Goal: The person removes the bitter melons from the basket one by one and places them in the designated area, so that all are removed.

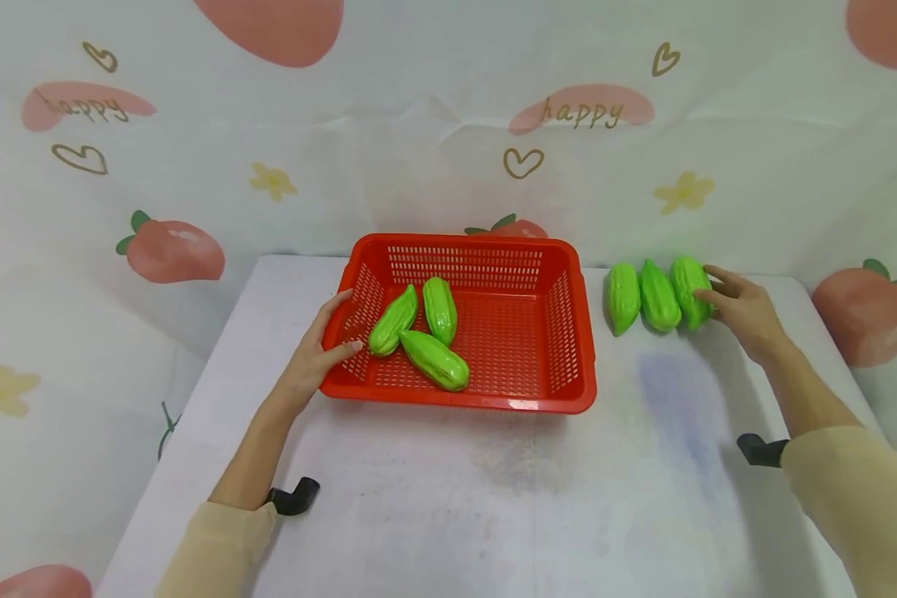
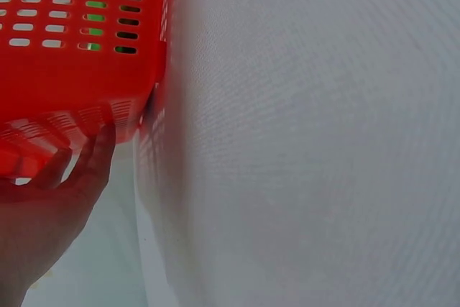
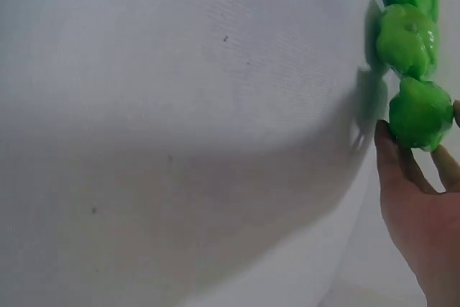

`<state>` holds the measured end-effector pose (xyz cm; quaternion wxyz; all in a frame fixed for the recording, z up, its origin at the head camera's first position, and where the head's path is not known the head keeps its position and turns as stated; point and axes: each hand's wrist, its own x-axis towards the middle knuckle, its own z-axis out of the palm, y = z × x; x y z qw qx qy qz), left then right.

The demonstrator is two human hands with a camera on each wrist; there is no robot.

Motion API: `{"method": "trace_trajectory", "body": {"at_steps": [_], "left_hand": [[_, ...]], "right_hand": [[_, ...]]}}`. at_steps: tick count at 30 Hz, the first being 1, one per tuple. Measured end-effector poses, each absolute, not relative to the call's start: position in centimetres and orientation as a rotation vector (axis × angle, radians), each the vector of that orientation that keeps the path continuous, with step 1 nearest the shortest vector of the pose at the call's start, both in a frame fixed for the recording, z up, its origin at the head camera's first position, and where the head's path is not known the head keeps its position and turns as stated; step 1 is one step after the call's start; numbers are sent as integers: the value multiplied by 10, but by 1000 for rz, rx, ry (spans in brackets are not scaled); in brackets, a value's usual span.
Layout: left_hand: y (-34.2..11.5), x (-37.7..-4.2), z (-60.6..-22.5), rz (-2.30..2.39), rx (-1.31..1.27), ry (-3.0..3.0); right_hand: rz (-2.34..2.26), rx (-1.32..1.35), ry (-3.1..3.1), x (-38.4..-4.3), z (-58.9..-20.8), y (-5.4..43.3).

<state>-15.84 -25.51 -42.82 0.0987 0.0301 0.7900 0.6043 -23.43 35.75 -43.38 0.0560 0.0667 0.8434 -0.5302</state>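
Note:
At the left end of the red plastic basket point(image 1: 508, 404), my left hand point(image 1: 306, 365) holds the rim, its thumb reaching over the edge. Fingers point(image 2: 100, 150) of that hand lie against the basket's outer end wall in the left wrist view. Inside the basket lie three glossy, ridged green gourds point(image 1: 439, 311), grouped toward the left. Three more stand in a row on the table to the right. My right hand point(image 1: 747, 311) grips the rightmost gourd point(image 1: 689, 286), with fingers curled round it; its lobed end point(image 3: 420, 114) faces the right wrist camera.
The white table point(image 1: 448, 498) carries faint stains and backs onto a hanging cloth point(image 1: 419, 141) printed with peaches, hearts and flowers. Just left of the held gourd are the middle gourd point(image 1: 659, 297) and the left gourd point(image 1: 624, 297), close together.

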Motion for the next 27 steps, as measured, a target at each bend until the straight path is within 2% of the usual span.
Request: {"method": "trace_trajectory", "body": {"at_steps": [13,27], "left_hand": [[-256,-159,-429,1811,112,2327],[-256,-160,-431,1815,112,2319]], "right_hand": [[-1533,378,2626,-232,-444,351],[-1674,349,2663,-226,-452,356]]}}
